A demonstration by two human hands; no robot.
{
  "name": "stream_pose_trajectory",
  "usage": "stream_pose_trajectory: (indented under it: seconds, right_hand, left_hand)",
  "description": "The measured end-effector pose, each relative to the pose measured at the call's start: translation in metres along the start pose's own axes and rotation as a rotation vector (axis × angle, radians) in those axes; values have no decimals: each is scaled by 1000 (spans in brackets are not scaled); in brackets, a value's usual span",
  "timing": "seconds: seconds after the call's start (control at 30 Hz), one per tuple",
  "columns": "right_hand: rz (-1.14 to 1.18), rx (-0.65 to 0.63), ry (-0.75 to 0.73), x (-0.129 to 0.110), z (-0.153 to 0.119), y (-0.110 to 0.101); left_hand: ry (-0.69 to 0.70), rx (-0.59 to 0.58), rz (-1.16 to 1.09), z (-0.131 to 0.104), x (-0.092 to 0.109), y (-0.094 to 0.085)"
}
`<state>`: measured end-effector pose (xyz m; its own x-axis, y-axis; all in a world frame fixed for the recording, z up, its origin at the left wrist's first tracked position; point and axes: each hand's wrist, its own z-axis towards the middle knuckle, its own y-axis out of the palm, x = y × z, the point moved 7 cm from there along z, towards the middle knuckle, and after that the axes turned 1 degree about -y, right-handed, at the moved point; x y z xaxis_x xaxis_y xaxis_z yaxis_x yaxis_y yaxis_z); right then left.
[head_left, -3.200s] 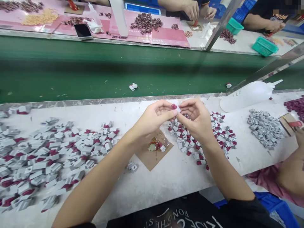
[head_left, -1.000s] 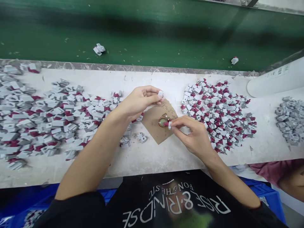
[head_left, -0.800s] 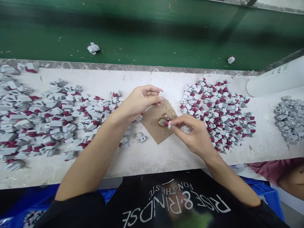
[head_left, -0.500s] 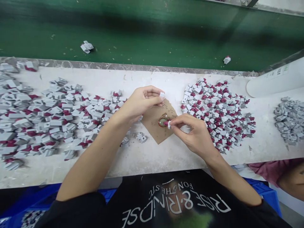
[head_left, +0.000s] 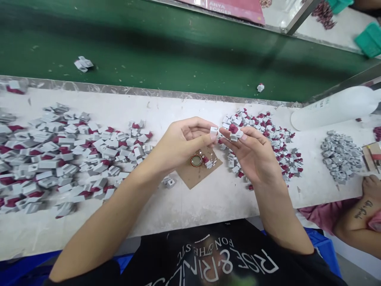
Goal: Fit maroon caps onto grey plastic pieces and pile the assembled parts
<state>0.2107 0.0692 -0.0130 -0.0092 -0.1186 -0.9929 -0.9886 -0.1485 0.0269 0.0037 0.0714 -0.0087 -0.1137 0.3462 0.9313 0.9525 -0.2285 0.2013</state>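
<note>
Between its thumb and fingers my left hand [head_left: 190, 139] pinches a small white block [head_left: 213, 131]. Close beside it, my right hand [head_left: 257, 153] holds a white piece with a dark red part [head_left: 234, 132] at its fingertips. The two held pieces are near each other, with a narrow gap between them. Below the hands lies a brown cardboard square [head_left: 192, 179], bearing a small round ornate dish [head_left: 196, 159] and a red and white piece [head_left: 207, 162] at the dish's right.
Grey and red pieces [head_left: 71, 147] spread over the left of the table. More red and white pieces [head_left: 285, 145] lie right, beyond them grey parts [head_left: 342, 157] and a white cylinder [head_left: 333, 109]. Another person's forearm [head_left: 357, 222] rests at the right edge.
My right hand has risen from the dish toward my left hand, now with a red and white piece at its fingertips. A similar piece lies beside the dish. The view has shifted right.
</note>
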Motion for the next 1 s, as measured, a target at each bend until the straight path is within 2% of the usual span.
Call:
stream_pose_trajectory:
  seconds: [0.17, 0.43, 0.7, 1.0]
  right_hand:
    - [22, 27, 27, 4, 0, 0]
    - [-70, 48, -14, 4, -4, 1]
    - [42, 115, 11, 4, -5, 4]
    - [-96, 18, 28, 5, -3, 6]
  left_hand:
    - [15, -50, -29, -1, -1, 9]
    - [-17, -46, -4, -1, -7, 9]
    - [0, -61, 1, -2, -7, 9]
    - [48, -64, 63, 2, -6, 7]
